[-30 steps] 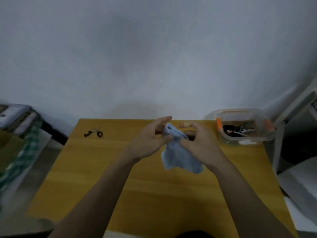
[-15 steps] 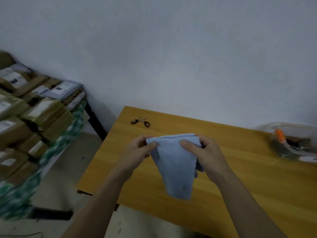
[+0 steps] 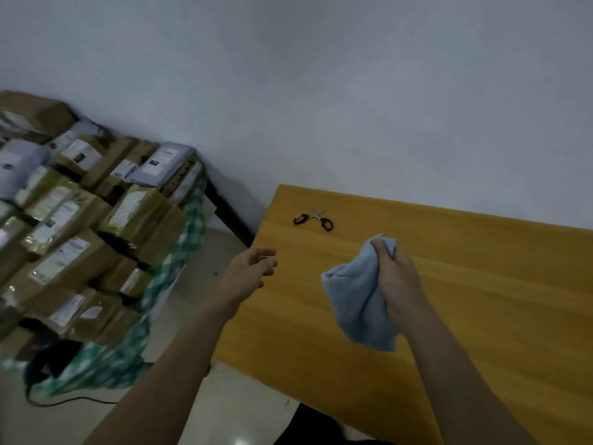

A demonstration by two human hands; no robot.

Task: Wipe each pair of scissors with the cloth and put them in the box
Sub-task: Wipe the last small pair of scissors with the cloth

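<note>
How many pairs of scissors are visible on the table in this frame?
1. A single pair of black-handled scissors lies open near the far left corner of the yellow wooden table, beyond both hands. The box is out of frame, so any pairs inside it are not countable.

Black-handled scissors lie splayed open; light-blue cloth hangs bunched.

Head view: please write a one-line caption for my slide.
Right hand grips blue cloth; empty left hand reaches toward scissors on wooden table.
</note>
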